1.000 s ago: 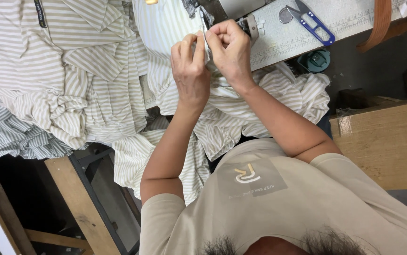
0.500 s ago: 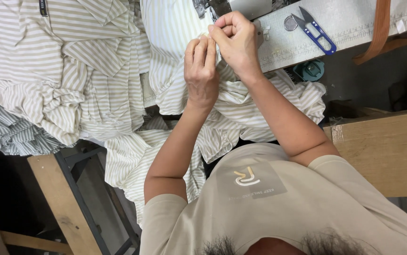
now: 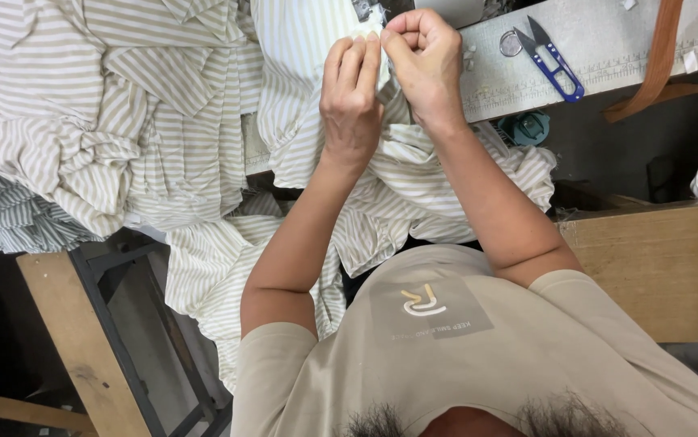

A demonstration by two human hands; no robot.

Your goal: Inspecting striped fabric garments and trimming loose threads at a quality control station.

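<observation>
My left hand (image 3: 351, 97) and my right hand (image 3: 424, 61) are pressed together at the top centre, both pinching the same fold of beige-and-white striped fabric (image 3: 413, 178). The cloth hangs from my fingers down over my lap. My right fist is closed tightly around the fabric edge; my left fingers lie flat against it. What lies between the fingertips is hidden. A grey sewing table top (image 3: 608, 48) sits just behind my hands.
Blue-handled thread snips (image 3: 555, 61) lie on the table top to the right. A large pile of striped cloth (image 3: 98, 113) fills the left. A wooden bench (image 3: 648, 259) stands right, a wooden plank (image 3: 82, 348) and dark metal frame lower left. A brown strap (image 3: 656, 57) hangs upper right.
Both hands, still joined on the fabric, have drifted slightly rightward and upward in the picture. The snips and table appear shifted right as the view moved.
</observation>
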